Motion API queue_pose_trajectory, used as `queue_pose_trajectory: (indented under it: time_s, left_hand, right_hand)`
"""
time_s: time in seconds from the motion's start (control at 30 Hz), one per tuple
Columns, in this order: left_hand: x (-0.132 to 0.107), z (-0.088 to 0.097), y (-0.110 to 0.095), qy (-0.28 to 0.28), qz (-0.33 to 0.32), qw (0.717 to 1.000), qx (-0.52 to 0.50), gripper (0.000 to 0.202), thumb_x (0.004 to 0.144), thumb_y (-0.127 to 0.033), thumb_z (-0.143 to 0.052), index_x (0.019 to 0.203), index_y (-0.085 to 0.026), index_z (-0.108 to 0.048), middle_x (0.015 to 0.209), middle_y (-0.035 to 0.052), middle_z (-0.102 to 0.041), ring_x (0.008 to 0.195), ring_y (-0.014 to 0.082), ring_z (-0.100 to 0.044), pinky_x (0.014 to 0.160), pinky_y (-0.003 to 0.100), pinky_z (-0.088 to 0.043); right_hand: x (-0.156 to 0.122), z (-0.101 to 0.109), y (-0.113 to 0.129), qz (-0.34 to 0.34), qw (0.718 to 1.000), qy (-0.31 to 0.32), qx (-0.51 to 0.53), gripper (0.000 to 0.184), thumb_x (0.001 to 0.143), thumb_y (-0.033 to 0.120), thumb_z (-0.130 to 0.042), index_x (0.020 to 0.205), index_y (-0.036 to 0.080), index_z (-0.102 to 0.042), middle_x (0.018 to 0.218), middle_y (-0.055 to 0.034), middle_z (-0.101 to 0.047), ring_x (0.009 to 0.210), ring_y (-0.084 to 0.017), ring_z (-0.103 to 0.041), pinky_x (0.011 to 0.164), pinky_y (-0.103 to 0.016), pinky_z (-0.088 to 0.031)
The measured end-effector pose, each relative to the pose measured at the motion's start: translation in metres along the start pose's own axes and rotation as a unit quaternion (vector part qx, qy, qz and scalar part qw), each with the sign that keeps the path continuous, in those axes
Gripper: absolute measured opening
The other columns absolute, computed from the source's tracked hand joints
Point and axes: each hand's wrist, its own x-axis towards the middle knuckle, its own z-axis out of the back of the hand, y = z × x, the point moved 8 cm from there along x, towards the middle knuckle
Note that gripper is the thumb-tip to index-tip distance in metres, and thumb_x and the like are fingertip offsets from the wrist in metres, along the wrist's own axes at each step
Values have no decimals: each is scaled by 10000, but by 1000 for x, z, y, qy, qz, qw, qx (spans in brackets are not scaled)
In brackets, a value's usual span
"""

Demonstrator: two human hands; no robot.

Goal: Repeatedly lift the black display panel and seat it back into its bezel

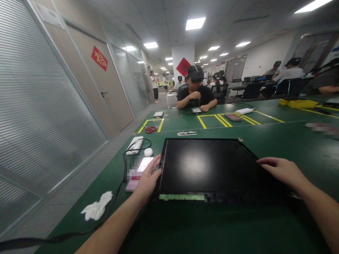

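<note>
A black flat display panel (225, 165) in a thin black frame is before me, glossy side up, with a ceiling light mirrored in it. A green circuit strip (182, 197) shows along its near edge. My left hand (149, 176) grips the panel's left edge, thumb on the frame and fingers partly hidden. At the right edge, my right hand (283, 171) holds the frame between thumb and fingers. Whether the panel rests fully on the green table (87, 240) or is slightly raised, I cannot tell.
Left of the panel lie a phone (135, 180), a white earbud case (148, 152), a white power bank (135, 145) with a black cable, and crumpled tissue (97, 206). Red scissors (150, 129) are farther back. Opposite sits a person (197, 95) handling a small device.
</note>
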Motion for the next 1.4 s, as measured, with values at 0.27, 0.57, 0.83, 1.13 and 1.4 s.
queue_pose_trajectory:
  time_s: [0.27,0.57,0.83,1.13,1.4]
  left_hand:
    - [-8,-2,16,-84,143,972,-168,655,833,-163,-606,1470,-227,-470,1444,103,-618,1161,275,-701,872,370,-620]
    - [-11,-6,21,-78,158,958,-227,800,702,-172,-842,1431,-238,-519,1121,83,-777,829,250,-778,548,259,-563]
    - [-8,-15,10,2,126,968,-216,573,636,-225,-865,1189,-193,-717,1136,70,-782,1081,307,-721,813,330,-583]
    - [-4,-10,10,18,69,976,-204,465,724,-352,-789,1155,-181,-757,1295,82,-721,1331,347,-558,1061,417,-461]
    - [-10,-13,4,53,49,983,-167,640,670,-300,-876,1280,-205,-708,1351,124,-684,1337,393,-552,1122,515,-413]
  right_hand:
    - [2,-7,1,37,998,43,1,439,726,545,-585,1027,321,-814,1073,-37,-780,995,-299,-709,827,-393,-540]
    - [0,-8,10,122,990,69,20,481,729,599,-578,1044,328,-820,1265,-44,-726,1165,-335,-665,995,-443,-511]
    - [-4,-3,15,85,993,75,30,470,706,588,-594,1024,330,-824,1272,-38,-722,1177,-342,-655,1007,-463,-504]
    - [-3,-4,13,71,994,72,37,456,701,583,-597,1003,328,-826,1284,-33,-717,1166,-334,-658,998,-449,-506]
    - [-4,-4,16,84,994,71,25,461,706,572,-577,1001,319,-824,1264,-41,-725,1131,-331,-675,972,-450,-521]
